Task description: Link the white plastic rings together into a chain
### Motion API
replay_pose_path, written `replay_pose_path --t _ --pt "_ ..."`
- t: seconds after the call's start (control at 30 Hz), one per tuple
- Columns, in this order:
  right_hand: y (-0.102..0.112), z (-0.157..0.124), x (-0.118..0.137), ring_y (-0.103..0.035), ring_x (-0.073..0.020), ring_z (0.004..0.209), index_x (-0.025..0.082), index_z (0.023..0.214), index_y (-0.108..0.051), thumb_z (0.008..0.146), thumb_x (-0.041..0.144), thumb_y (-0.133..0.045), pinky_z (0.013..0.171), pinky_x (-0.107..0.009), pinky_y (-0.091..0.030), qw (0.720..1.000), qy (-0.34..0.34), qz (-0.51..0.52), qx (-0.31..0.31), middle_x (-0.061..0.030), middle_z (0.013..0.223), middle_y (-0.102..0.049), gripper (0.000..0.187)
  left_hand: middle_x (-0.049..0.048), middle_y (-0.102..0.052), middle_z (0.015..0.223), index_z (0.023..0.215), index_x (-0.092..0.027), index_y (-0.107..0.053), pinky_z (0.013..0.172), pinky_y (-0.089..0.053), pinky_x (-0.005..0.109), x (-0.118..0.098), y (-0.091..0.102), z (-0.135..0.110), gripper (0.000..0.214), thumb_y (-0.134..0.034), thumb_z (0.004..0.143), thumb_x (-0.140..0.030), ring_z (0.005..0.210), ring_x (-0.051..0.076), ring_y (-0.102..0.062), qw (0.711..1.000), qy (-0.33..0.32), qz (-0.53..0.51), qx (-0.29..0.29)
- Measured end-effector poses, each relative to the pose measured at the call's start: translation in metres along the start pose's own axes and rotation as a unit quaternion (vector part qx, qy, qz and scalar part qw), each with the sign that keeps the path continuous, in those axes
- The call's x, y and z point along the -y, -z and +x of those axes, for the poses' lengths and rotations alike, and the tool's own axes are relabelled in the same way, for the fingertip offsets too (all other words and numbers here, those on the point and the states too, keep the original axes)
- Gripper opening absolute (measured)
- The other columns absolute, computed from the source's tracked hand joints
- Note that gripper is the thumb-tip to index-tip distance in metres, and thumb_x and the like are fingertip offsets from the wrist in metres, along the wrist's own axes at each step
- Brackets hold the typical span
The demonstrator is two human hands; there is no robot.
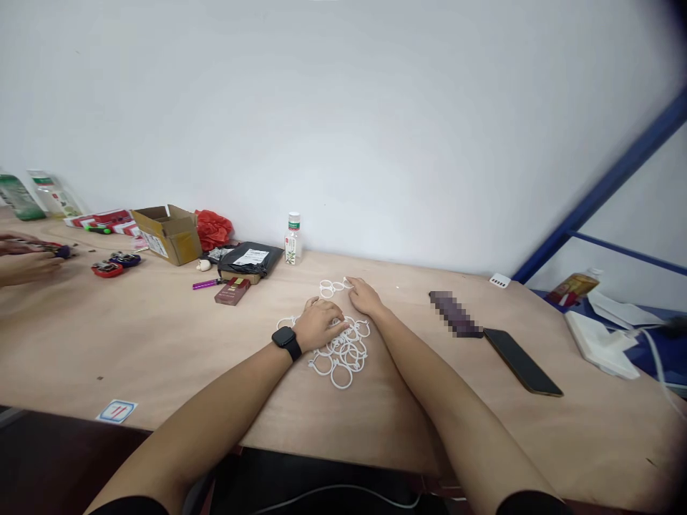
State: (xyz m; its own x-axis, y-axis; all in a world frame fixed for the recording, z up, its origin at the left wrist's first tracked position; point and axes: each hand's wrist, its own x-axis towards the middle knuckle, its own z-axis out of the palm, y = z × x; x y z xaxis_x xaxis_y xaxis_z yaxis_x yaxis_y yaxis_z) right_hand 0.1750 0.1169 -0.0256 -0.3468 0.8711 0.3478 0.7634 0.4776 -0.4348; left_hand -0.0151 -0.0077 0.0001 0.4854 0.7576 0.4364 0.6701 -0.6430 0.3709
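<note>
A loose pile of white plastic rings [341, 375] with small tabs, like curtain rings, lies on the wooden table in front of me. My left hand [320, 323], with a black watch [287, 342] on its wrist, rests over the pile's upper left part. Its fingers are apart and palm down, and they cover some rings. Farther back, a small group of white rings [326, 289] lies flat, side by side. At the right end of this group, my right hand [365, 295] has its fingertips closed on one ring; its lower fingers are partly hidden.
Behind to the left are a bottle [293, 239], a black parcel [250, 259], a dark red box [232, 291] and an open carton [170, 236]. On the right lie a phone [522, 361] and a white power strip [598, 345]. Another person's hands [29, 261] work at far left.
</note>
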Motion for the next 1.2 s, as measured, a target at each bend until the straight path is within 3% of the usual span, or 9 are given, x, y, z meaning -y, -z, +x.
replay_pose_path --t 0.13,0.27,0.37,0.43,0.53,0.63,0.77,0.9,1.2 --pt "-0.005 0.004 -0.004 -0.058 -0.0227 0.11 0.018 0.132 -0.052 0.083 0.016 -0.052 0.095 -0.033 -0.043 0.998 -0.002 -0.042 0.039 -0.0115 0.125 -0.061 0.049 0.0025 -0.07 0.102 0.09 -0.024 -0.067 0.105 -0.026 0.047 0.002 0.001 0.001 0.029 -0.049 0.092 -0.047 0.103 0.02 -0.06 1.0 0.006 -0.003 -0.003" --pt "0.006 -0.013 -0.009 -0.059 -0.024 0.11 0.016 0.121 -0.06 0.085 0.015 -0.05 0.097 -0.036 -0.042 0.999 0.001 -0.036 0.04 -0.0136 0.121 -0.063 0.038 0.0032 -0.07 0.103 0.09 -0.023 -0.067 0.105 -0.026 0.047 0.001 0.0 0.001 0.028 -0.05 0.092 -0.046 0.103 0.02 -0.06 1.0 0.005 -0.001 -0.005" --pt "0.02 -0.034 -0.01 -0.059 -0.0235 0.106 0.016 0.111 -0.065 0.085 0.018 -0.051 0.097 -0.039 -0.043 0.999 -0.008 0.051 0.01 -0.0131 0.114 -0.066 0.029 0.0034 -0.07 0.103 0.094 -0.023 -0.066 0.105 -0.027 0.047 -0.001 0.0 0.001 0.027 -0.049 0.092 -0.044 0.103 0.021 -0.06 1.0 0.011 0.0 -0.008" --pt "0.029 -0.049 -0.003 -0.062 -0.0206 0.094 0.018 0.108 -0.065 0.087 0.025 -0.053 0.09 -0.038 -0.047 0.984 -0.026 0.179 -0.01 -0.009 0.102 -0.067 0.026 0.0043 -0.07 0.105 0.101 -0.023 -0.065 0.105 -0.029 0.046 -0.002 -0.001 0.001 0.028 -0.048 0.093 -0.043 0.104 0.021 -0.06 1.0 0.023 -0.001 -0.019" --pt "0.039 -0.073 0.02 -0.057 -0.0134 0.061 0.021 0.115 -0.061 0.087 0.039 -0.056 0.068 -0.034 -0.053 0.899 -0.076 0.429 0.042 0.0011 0.073 -0.059 0.034 0.0059 -0.069 0.109 0.117 -0.021 -0.059 0.103 -0.034 0.043 -0.002 -0.002 0.003 0.032 -0.046 0.094 -0.039 0.107 0.022 -0.059 0.998 0.042 -0.012 -0.048" --pt "0.044 -0.093 0.048 -0.051 -0.0089 0.055 0.023 0.112 -0.062 0.08 0.039 -0.067 0.066 -0.032 -0.054 0.8 -0.101 0.589 0.06 0.0041 0.07 -0.055 0.036 0.0066 -0.069 0.11 0.125 -0.02 -0.055 0.098 -0.039 0.039 -0.003 -0.003 0.003 0.035 -0.046 0.095 -0.034 0.106 0.022 -0.06 0.995 0.04 -0.044 -0.078" --pt "0.042 -0.104 0.071 -0.052 -0.0079 0.056 0.023 0.107 -0.065 0.075 0.038 -0.074 0.065 -0.031 -0.055 0.746 -0.119 0.65 0.084 0.0025 0.075 -0.059 0.036 0.0064 -0.07 0.103 0.115 -0.02 -0.061 0.089 -0.045 0.035 -0.007 -0.002 0.003 0.028 -0.047 0.094 -0.031 0.097 0.021 -0.063 0.991 0.017 -0.085 -0.099" --pt "0.035 -0.104 0.073 -0.055 -0.0082 0.056 0.022 0.104 -0.065 0.073 0.04 -0.076 0.063 -0.03 -0.055 0.737 -0.113 0.662 0.08 0.0011 0.079 -0.062 0.037 0.0049 -0.072 0.093 0.102 -0.02 -0.066 0.083 -0.046 0.032 -0.009 0.0 0.002 0.021 -0.05 0.092 -0.028 0.088 0.019 -0.064 0.985 0.024 -0.111 -0.127" --pt "0.031 -0.108 0.067 -0.057 -0.0096 0.057 0.02 0.099 -0.064 0.074 0.041 -0.075 0.062 -0.028 -0.053 0.755 -0.121 0.64 0.078 0.001 0.074 -0.062 0.034 0.0035 -0.072 0.085 0.092 -0.019 -0.069 0.08 -0.046 0.031 -0.008 -0.001 0.002 0.016 -0.056 0.085 -0.025 0.081 0.018 -0.065 0.984 0.039 -0.12 -0.127"
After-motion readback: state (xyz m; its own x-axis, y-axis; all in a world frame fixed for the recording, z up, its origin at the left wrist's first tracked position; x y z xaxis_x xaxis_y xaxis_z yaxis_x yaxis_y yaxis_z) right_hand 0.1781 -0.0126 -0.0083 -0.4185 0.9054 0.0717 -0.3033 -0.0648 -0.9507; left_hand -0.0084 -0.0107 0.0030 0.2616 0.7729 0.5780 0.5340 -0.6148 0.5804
